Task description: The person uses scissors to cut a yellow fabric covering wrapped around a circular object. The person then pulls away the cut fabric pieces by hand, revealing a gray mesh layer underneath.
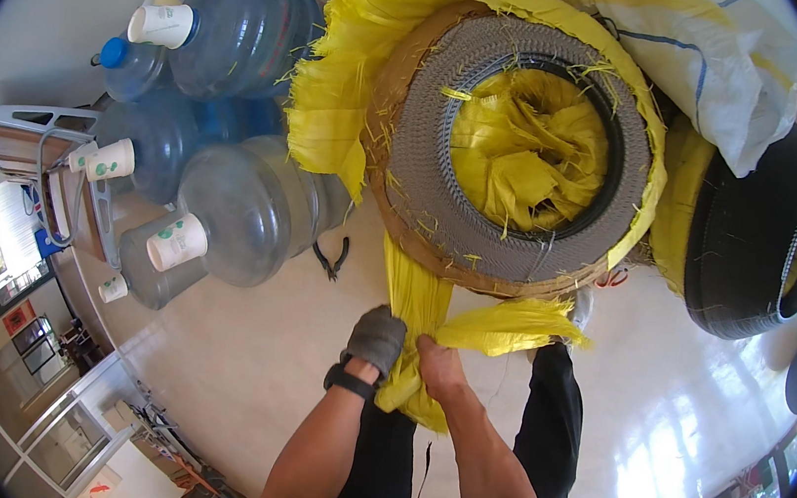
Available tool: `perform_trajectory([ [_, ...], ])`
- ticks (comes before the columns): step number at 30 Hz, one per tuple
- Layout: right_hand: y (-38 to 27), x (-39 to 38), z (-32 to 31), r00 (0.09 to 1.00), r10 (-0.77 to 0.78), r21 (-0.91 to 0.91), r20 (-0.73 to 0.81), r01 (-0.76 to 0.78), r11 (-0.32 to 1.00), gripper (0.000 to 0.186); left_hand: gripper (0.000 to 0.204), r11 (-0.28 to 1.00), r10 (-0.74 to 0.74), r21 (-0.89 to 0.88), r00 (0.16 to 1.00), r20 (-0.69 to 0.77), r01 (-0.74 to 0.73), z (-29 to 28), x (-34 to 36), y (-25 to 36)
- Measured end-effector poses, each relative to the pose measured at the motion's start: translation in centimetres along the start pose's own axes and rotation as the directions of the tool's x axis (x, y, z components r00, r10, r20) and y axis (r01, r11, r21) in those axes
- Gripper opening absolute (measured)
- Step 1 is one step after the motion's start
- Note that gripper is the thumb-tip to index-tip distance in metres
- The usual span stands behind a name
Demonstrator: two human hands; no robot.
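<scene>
My left hand, in a grey glove with a dark band at the wrist, is closed on a strip of yellow woven plastic wrapping. Bare and closed on the same wrapping just beside it is my right hand; a frayed end spreads rightward from there. The strip hangs from a large ring-shaped coil with a grey ribbed face. Brown paper and more torn yellow wrapping surround its rim. Crumpled yellow material fills its hollow centre. The parts inside my fingers are hidden.
Several large water bottles with paper cups over their necks lie stacked at left. Dark-handled pliers lie on the floor near the coil. A black ring-shaped coil stands at right, below a white woven sack. A folding chair is far left.
</scene>
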State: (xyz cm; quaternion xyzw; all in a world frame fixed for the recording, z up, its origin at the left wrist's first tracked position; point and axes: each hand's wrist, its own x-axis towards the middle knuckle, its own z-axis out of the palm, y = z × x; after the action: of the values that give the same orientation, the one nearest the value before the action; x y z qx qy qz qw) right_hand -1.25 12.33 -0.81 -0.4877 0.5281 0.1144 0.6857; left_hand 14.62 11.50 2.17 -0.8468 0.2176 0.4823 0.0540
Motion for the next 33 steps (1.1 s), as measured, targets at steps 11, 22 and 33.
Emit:
perform_trajectory([
  [11, -5.3, -24.4, -8.9, 0.989, -0.057, -0.086, 0.138, 0.07, 0.994, 0.046, 0.017, 0.8, 0.514, 0.107, 0.766, 0.386, -0.591, -2.9, -25.0, 3.2],
  [22, 0.8, -20.1, -19.0, 0.856, 0.484, 0.787, -0.182, -0.168, 0.593, 0.021, 0.042, 0.731, 0.664, -0.327, 0.515, 0.542, -0.599, 5.5, -20.5, 7.8],
  [33, 5.3, -11.6, -16.9, 0.766, 0.536, 0.747, -0.355, -0.111, 0.655, 0.026, 0.063, 0.871, 0.04, -0.47, 0.935, 0.352, 0.14, 16.0, 10.6, 0.4],
])
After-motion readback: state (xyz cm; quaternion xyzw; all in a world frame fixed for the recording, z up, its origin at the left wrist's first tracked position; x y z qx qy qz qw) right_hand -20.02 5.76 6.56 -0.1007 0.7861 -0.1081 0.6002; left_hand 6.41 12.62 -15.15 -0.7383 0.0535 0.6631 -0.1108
